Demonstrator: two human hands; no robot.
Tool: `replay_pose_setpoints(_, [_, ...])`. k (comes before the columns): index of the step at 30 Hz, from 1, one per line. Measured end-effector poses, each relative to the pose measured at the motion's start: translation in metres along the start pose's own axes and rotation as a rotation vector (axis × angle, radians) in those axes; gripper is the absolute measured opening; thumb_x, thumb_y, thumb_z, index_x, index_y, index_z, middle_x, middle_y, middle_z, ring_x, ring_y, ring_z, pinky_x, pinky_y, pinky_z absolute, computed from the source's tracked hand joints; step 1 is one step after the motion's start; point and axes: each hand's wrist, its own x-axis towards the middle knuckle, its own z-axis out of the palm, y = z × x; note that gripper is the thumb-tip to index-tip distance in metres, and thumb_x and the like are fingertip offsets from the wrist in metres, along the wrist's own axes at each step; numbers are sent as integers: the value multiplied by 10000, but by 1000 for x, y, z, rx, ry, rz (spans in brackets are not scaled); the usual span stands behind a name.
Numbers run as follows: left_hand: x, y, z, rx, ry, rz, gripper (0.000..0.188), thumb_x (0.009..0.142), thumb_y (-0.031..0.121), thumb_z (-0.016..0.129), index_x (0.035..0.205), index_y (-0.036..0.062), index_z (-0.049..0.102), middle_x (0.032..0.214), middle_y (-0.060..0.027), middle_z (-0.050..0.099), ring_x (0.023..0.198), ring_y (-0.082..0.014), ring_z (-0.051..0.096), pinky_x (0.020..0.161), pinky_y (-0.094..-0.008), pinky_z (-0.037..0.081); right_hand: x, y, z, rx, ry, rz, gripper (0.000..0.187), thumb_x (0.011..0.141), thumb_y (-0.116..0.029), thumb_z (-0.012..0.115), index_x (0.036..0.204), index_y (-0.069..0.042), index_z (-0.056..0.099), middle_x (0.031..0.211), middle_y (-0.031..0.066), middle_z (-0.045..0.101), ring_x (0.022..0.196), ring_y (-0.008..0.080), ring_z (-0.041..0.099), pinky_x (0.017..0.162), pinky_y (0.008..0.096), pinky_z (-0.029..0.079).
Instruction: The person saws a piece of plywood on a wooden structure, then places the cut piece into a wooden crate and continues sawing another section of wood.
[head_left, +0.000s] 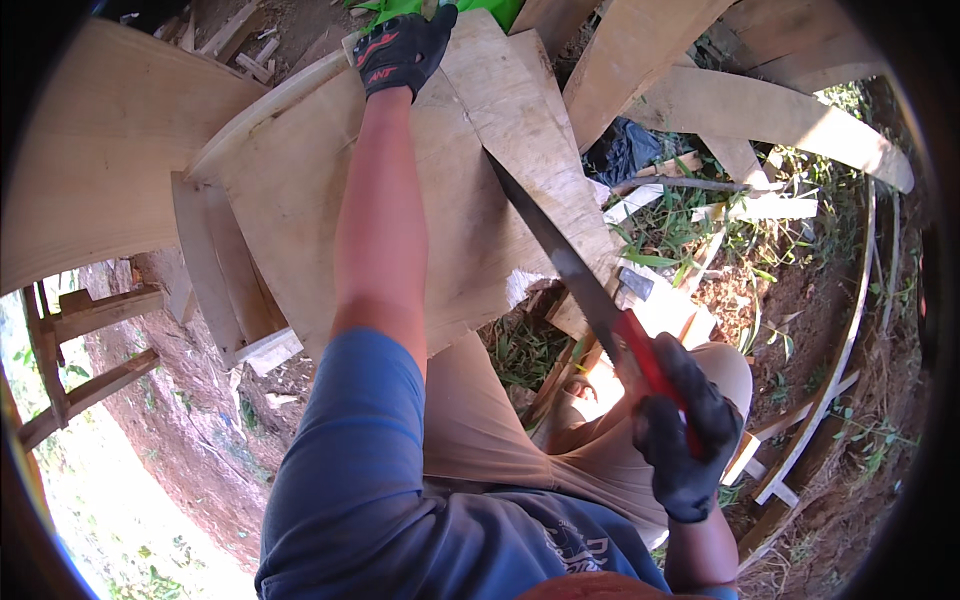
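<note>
We find the left hand (pixel 403 48) on the plywood sheet's (pixel 330 190) far edge, the right hand (pixel 683 435) nearer us, its handsaw (pixel 570 270) across the sheet's right edge.

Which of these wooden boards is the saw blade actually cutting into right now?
The wide pale board under the gloved left hand; the saw in the right hand enters its right edge.
</note>
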Motion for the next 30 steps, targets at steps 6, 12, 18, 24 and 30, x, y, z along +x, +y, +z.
replay_pose_setpoints(6, [7,5,6,69,-15,-10,796,1004,779,429,1348,149,773,1393,-181,732,1297,-399,688,1095,-532,523,66,22,75,213,83,-92,442,1046,-108,660,1484,-53,674,1321,144,780,980,175,762,894,338,600])
replay_pose_setpoints(12, [12,1,11,150,-15,-49,837,991,796,445,1367,118,760,1422,-198,713,1328,-409,670,1111,-537,515,56,4,61,98,-11,-28,460,1020,-64,672,1480,-60,674,1336,185,765,1085,251,791,957,374,598])
replay_pose_setpoints(18, [2,5,1,100,-14,59,658,1049,657,485,1321,124,759,1291,-225,746,1208,-432,706,1033,-559,542,9,6,26,90,-86,-31,489,977,-46,676,1463,5,668,1342,245,748,1139,318,783,982,416,596])
replay_pose_setpoints(24, [0,8,14,-9,117,90,700,1072,668,434,1079,98,840,1154,-254,783,1085,-444,749,969,-575,563,18,20,38,128,-8,-88,503,978,-66,653,1472,27,657,1298,208,772,945,252,788,858,381,610])
replay_pose_setpoints(30, [-4,9,6,29,75,47,746,1072,664,434,1072,35,835,1174,-269,776,1157,-440,732,1025,-566,541,70,29,112,212,36,12,470,1051,-95,604,1512,-10,646,1003,83,764,688,101,613,680,294,529])
